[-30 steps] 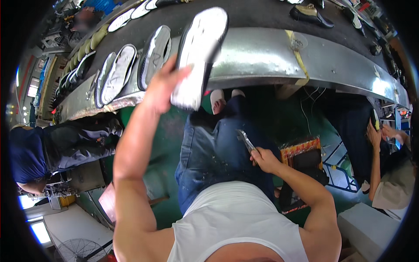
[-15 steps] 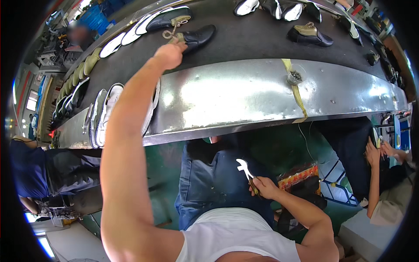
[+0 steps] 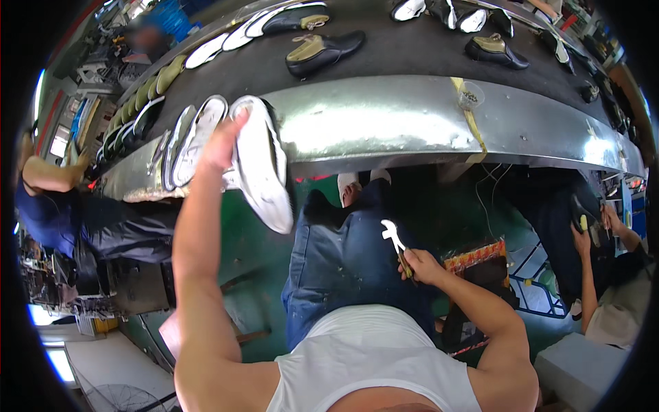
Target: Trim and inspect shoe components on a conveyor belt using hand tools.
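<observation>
We saw the left hand (image 3: 223,141) raised at the near edge of the metal worktop (image 3: 384,117), its grip closed around a white shoe (image 3: 264,168). The shoe hung sole outward, its upper end level with the worktop's front lip and its lower end dropped below that lip, over the green floor (image 3: 237,275). Just left of the held shoe, a row of white soles (image 3: 189,141) stood on edge against the worktop's front, touching one another, and the row ran on toward the far left along the same rim.

The right hand (image 3: 422,266) sat well below the worktop, over the lap in blue jeans (image 3: 336,275). Its grip was shut on a small metal tool (image 3: 394,237) with a pale forked head, which pointed up and to the left toward the worktop's underside. We could not tell how many fingers wrapped the handle.

On top of the worktop, on its dark belt, a black shoe with a tan lining (image 3: 322,49) lay just beyond the shiny front lip, with another dark shoe (image 3: 495,49) farther right on the belt and more pairs near the far edge. A strip of yellow tape (image 3: 470,120) crossed the worktop's metal front to the right of centre.

Beneath the worktop's right end another person's hands (image 3: 590,230) were held together, well apart from the tool. A seated person in a dark blue top (image 3: 48,209) was at the worktop's left end.
</observation>
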{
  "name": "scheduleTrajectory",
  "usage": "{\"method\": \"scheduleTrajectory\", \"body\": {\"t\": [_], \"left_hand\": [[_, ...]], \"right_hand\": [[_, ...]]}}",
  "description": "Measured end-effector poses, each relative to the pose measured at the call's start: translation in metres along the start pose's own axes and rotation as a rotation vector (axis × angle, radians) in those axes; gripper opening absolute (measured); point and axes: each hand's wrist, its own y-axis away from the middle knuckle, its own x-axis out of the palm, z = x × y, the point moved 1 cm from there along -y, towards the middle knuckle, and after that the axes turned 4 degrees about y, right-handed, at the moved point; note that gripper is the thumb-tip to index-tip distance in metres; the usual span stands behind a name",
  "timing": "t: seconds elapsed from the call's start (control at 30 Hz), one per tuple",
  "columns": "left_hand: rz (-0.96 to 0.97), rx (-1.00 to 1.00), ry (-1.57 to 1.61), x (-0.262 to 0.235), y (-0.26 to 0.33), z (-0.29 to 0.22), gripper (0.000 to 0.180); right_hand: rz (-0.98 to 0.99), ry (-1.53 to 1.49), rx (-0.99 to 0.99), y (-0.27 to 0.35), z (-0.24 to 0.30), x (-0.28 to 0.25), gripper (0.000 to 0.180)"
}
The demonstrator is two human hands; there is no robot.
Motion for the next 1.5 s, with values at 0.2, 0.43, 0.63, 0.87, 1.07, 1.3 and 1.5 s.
{"method": "scheduleTrajectory", "body": {"t": [0.2, 0.43, 0.63, 0.87, 1.07, 1.3, 1.5], "left_hand": [[-0.05, 0.282, -0.071, 0.134, 0.115, 0.167, 0.072], [0.174, 0.175, -0.095, 0.122, 0.124, 0.202, 0.063], [0.183, 0.164, -0.071, 0.129, 0.132, 0.202, 0.059], [0.041, 0.35, -0.305, 0.133, 0.127, 0.199, 0.05], [0.129, 0.249, -0.069, 0.119, 0.102, 0.218, 0.042], [0.111, 0.147, 0.054, 0.124, 0.092, 0.221, 0.042], [-0.009, 0.01, 0.189, 0.143, 0.096, 0.22, 0.042]], "right_hand": [[-0.138, 0.253, -0.114, 0.01, 0.02, 0.005, 0.022], [-0.032, 0.374, -0.195, 0.04, 0.104, 0.039, 0.024], [0.114, 0.237, -0.087, 0.03, 0.11, 0.062, 0.024], [0.223, -0.12, 0.062, 0.024, 0.139, 0.057, 0.026], [0.125, 0.368, -0.01, -0.004, 0.114, 0.048, 0.021], [-0.203, 0.519, -0.355, -0.019, 0.071, 0.067, 0.028], [-0.148, 0.74, -0.331, 0.007, 0.094, 0.055, 0.026]]}}
